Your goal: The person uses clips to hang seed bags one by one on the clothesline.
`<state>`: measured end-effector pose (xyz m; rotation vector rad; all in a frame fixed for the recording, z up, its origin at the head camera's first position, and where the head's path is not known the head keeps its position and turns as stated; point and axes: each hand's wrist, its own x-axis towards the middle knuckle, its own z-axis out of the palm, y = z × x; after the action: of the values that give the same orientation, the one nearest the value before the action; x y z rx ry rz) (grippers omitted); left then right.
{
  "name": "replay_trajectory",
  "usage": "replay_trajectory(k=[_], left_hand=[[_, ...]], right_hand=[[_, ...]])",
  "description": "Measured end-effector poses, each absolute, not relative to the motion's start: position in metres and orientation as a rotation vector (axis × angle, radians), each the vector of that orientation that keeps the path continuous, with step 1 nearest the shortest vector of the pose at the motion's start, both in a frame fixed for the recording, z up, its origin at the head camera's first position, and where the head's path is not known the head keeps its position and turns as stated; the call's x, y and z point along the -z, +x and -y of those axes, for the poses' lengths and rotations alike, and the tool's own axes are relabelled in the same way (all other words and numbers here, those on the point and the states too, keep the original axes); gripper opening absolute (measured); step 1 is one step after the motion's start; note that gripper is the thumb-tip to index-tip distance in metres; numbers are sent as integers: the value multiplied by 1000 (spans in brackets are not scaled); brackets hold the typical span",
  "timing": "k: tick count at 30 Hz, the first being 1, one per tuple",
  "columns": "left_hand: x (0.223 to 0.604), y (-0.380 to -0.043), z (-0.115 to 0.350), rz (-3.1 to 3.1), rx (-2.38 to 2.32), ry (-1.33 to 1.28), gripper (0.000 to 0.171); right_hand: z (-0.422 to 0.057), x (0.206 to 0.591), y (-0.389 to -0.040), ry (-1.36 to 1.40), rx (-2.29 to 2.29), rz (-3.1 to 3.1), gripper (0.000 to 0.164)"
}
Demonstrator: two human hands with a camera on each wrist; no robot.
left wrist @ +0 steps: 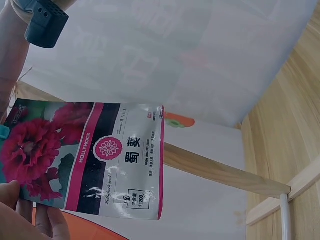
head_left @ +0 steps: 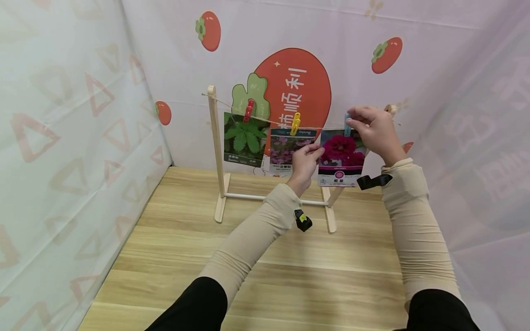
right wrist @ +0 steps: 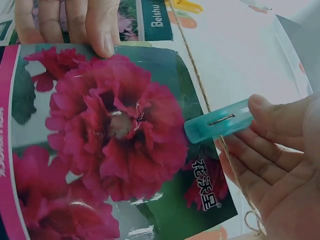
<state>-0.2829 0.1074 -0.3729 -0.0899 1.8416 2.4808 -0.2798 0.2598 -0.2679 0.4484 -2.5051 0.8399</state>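
Note:
A hollyhock seed packet with magenta flowers hangs at the right end of a twine line. My left hand pinches the packet's left edge between thumb and fingers. With thumb and fingers my right hand grips the handle end of a light blue clothespin, whose other end lies over the packet's top edge at the twine. Left of it hang a packet with pink-purple flowers under a yellow clothespin and a green-leaf packet under a red clothespin.
The twine runs between two posts of a wooden rack, joined low down by a white rod. The rack's feet stand on a wood-grain table. Behind hangs a white cloth printed with persimmons; another cloth borders the left.

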Motion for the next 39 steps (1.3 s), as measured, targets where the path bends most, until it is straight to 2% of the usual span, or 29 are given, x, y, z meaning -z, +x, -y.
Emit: replay_trajectory(k=[6, 16, 25, 39], left_hand=[[371, -283, -108, -1819, -2496, -73, 24], [373, -284, -107, -1814, -2514, -118, 23], [375, -279, -107, -2002, -2475, -133, 19], [383, -273, -88, -2211, -2477, 51, 21]], right_hand=[[-259, 268, -279, 443, -805, 2488, 23], [-261, 270, -281, 484, -845, 2463, 33], [-260, 273, -275, 467, -796, 2442, 33], [-260, 286, -264, 524, -731, 2241, 28]])
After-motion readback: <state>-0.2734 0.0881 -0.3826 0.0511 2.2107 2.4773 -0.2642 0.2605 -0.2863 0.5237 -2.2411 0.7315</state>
